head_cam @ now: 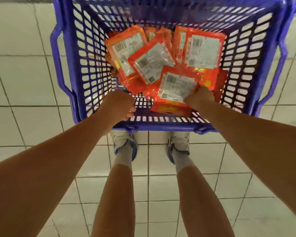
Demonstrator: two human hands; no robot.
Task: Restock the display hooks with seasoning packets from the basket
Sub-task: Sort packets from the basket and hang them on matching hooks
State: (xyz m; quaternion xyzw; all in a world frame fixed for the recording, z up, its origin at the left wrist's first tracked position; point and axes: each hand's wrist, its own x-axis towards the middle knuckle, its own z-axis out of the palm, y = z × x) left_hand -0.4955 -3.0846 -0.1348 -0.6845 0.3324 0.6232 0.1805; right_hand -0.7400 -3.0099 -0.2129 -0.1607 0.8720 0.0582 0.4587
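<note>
Both arms reach straight down into the purple basket [70,53]. The right hand [201,98] pinches an orange seasoning packet [177,86]; the left hand [120,104] is curled, apparently holding nothing.

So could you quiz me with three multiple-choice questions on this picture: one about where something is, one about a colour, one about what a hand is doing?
1. Where are the seasoning packets?
A. On hooks
B. In the basket
C. On the floor

2. What colour is the basket?
A. Green
B. Purple-blue
C. White

3. What is the right hand doing?
A. Gripping a packet
B. Hanging idle
C. Holding the basket's handle

Answers:
1 B: the orange packets lie piled inside the slotted walls; no hooks show.
2 B: rim and walls are purple-blue against the pale floor tiles.
3 A: its fingers close on the near edge of a packet with a white label. The left hand is curled beside it; what it holds is unclear.
</note>
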